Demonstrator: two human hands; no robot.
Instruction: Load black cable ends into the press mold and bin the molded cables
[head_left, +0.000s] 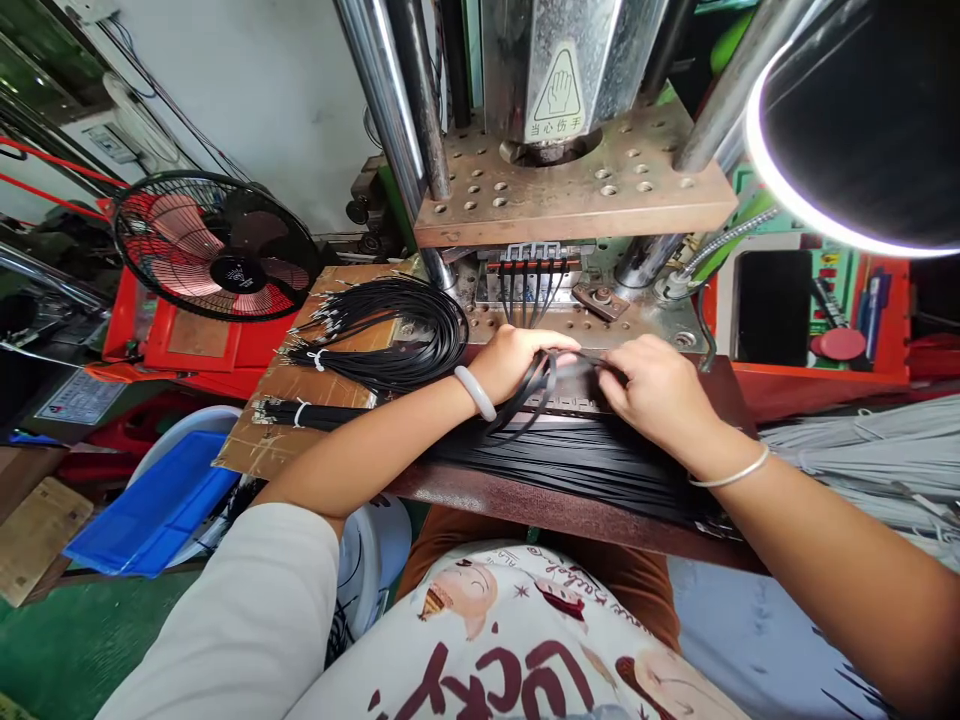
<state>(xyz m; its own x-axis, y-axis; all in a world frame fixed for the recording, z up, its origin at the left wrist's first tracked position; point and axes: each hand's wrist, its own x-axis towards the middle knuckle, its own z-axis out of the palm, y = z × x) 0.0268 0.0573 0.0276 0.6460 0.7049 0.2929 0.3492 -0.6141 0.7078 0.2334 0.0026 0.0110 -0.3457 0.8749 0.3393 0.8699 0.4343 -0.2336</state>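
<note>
My left hand [514, 362] is closed around a few thin black cables [526, 395] that loop down over the table edge. My right hand [654, 392] pinches the same cables just to the right, fingertips almost touching the left hand. Both hands rest above a flat spread of black cables [592, 462] lying across the dark work plate [480, 490]. Directly behind the hands, several black cables [531, 290] sit side by side in the mould [534, 262] of a vertical press [574, 190].
A coiled bundle of black cables [390, 335] and a tied straight bundle [307, 412] lie on cardboard at left. A black-and-red fan [216, 245] stands further left. Grey cables [862, 450] are piled at right. A ring lamp [847, 130] hangs upper right. A blue tray [154, 510] is below left.
</note>
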